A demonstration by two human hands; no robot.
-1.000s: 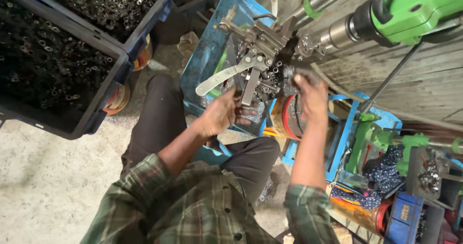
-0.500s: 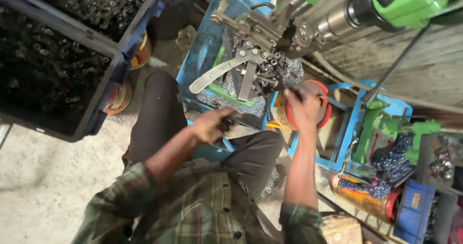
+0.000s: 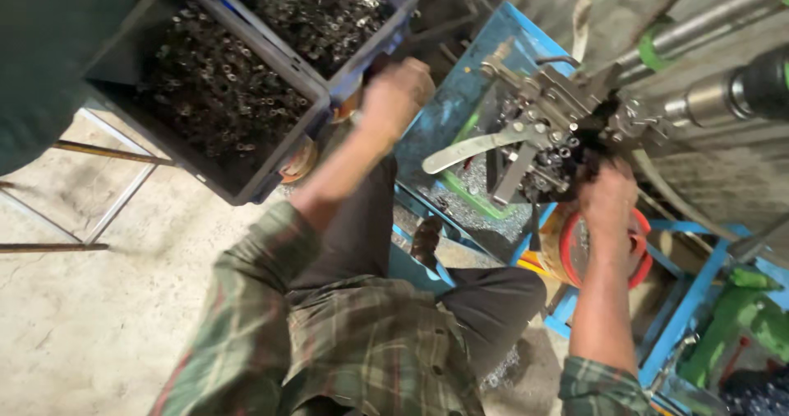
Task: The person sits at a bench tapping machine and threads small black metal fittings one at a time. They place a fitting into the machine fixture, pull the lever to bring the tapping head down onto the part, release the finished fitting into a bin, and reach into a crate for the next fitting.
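Left hand, clenched, hovers near a crate of metal rings at eleven o'clock; right hand grips the metal clamp at two o'clock.

My left hand is blurring as it hangs by the near corner of the grey crate, so I am not making out whether its fingers are closed on anything. My right hand is covering the small dark parts at the clamp fixture, and my fingertips are disappearing among them; whether they are pinching one is beyond telling. The metal pieces in the dark crate are showing too small to name. The top edge is cutting off the grey crate, and the right edge is cutting off the steel spindle. My wrist is hiding part of the red-rimmed tub.
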